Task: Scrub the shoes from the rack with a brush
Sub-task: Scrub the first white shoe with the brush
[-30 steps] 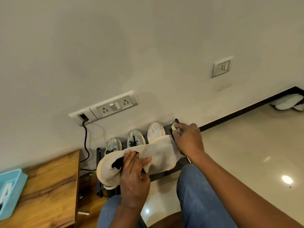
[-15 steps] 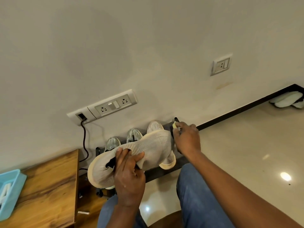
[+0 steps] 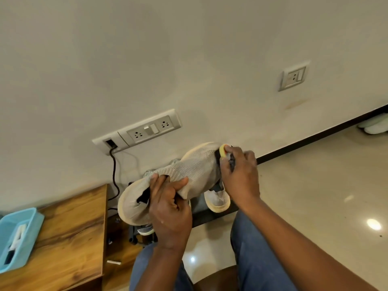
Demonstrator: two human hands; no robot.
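4 shoes (image 3: 195, 166), 1 brush (image 3: 225, 153)

A beige knit shoe (image 3: 195, 164) with a cream sole is held up in the air above the rack (image 3: 210, 215), lying on its side, toe pointing up toward the wall and heel low at the near left. Its dark opening faces the left hand (image 3: 170, 211), which grips the collar. At the toe, the right hand (image 3: 239, 173) holds a small brush (image 3: 225, 154) with a yellow top and dark body against the knit. A second matching shoe (image 3: 217, 199) lies on the rack just below, sole edge showing.
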